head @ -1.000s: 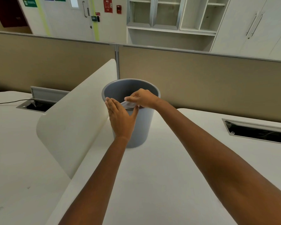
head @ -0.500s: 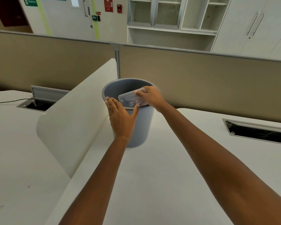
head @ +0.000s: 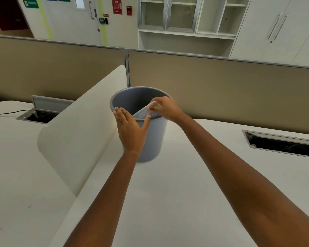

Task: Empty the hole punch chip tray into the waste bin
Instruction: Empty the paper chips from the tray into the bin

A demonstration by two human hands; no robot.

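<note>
A: Where's the bin (head: 150,139)?
B: On a white surface (head: 168,193) (tan partitions (head: 221,90), cabinets (head: 284,27) behind). Left hand (head: 130,132) lies flat against its side, grasping nothing.
A: The tray (head: 144,113)?
B: Tilted over the rim, pinched in the right hand (head: 165,108).
</note>
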